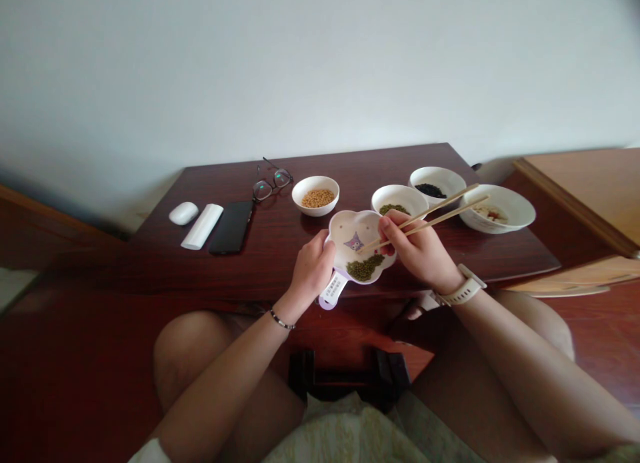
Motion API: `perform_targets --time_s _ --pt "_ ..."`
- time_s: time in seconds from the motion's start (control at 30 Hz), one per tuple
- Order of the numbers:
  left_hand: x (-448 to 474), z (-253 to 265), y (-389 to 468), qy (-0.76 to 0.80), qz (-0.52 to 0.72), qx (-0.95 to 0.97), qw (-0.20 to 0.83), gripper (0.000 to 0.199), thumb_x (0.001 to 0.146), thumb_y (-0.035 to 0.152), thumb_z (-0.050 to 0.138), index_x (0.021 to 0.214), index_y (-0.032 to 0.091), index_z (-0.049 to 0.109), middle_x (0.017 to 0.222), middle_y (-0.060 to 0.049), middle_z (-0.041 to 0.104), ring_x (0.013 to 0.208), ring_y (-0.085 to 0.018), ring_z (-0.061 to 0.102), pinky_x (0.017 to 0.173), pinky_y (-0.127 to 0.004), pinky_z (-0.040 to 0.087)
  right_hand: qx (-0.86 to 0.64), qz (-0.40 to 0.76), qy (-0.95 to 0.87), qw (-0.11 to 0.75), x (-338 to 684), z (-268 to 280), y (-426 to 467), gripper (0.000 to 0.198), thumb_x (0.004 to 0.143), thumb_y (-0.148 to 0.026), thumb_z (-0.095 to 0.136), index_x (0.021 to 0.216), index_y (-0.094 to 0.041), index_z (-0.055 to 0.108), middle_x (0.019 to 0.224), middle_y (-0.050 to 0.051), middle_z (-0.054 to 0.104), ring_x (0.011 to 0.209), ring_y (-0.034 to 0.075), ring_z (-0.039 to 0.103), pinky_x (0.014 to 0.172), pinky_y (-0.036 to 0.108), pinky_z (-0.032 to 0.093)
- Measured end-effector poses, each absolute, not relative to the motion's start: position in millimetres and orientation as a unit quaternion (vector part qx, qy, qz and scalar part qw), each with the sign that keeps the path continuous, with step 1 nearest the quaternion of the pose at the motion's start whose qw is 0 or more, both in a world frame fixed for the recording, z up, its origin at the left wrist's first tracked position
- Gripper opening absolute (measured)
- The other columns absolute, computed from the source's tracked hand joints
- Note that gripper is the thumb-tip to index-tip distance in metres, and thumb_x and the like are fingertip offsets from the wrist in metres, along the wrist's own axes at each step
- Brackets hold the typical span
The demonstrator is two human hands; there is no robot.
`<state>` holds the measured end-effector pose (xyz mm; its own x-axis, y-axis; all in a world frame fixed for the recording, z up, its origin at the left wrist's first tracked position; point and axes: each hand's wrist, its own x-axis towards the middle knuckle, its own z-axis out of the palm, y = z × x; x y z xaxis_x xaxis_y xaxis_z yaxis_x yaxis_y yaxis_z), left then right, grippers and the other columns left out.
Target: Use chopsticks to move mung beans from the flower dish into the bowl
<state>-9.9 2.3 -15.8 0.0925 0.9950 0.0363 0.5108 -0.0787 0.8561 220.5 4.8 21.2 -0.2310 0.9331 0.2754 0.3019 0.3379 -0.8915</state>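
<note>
My left hand (315,266) is closed on the left rim of a flower-shaped bowl with a short handle (350,226), held above the table's front edge. Green mung beans (365,268) lie in its lower part, beside a printed cartoon figure. In my right hand (413,243) is a pair of wooden chopsticks (440,213), their tips down inside the bowl and their back ends pointing up right. Whether a bean sits between the tips is too small to tell. Just behind my right hand stands a white bowl of mung beans (395,196), partly covered by the hand.
A white bowl of yellow soybeans (316,210) stands mid-table. At the right are a bowl of black beans (437,176) and a larger bowl (520,213) with pale and reddish pieces. Glasses (273,185), a black phone (231,228), a white case (203,226) and a rounded white object (183,213) lie left.
</note>
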Motion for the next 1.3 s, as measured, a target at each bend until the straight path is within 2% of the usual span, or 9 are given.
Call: perform_targets --time_s 1.13,1.3 --pt "-9.7 -11.3 1.0 0.585 0.326 0.663 0.335 0.027 0.104 0.037 0.042 0.097 0.021 0.064 0.09 -0.004 0.073 0.076 -0.016 0.062 0.067 -0.029 0.036 -0.439 0.377 -0.706 0.409 221.0 12.8 4.7 0.045 0.11 -0.056 0.052 0.081 -0.022 0.052 0.069 0.0 0.058 0.063 0.014 0.059 0.057 0.03 0.044" --pt "-9.3 -11.7 2.3 0.59 0.321 0.663 0.331 0.029 0.104 0.038 0.042 0.097 0.021 0.064 0.09 -0.004 0.073 0.077 -0.016 0.063 0.068 -0.029 0.036 -0.439 0.333 -0.753 0.36 220.1 13.1 5.7 0.042 0.111 -0.054 0.051 0.084 -0.021 0.055 0.072 0.001 0.059 0.064 0.014 0.055 0.061 0.03 0.04"
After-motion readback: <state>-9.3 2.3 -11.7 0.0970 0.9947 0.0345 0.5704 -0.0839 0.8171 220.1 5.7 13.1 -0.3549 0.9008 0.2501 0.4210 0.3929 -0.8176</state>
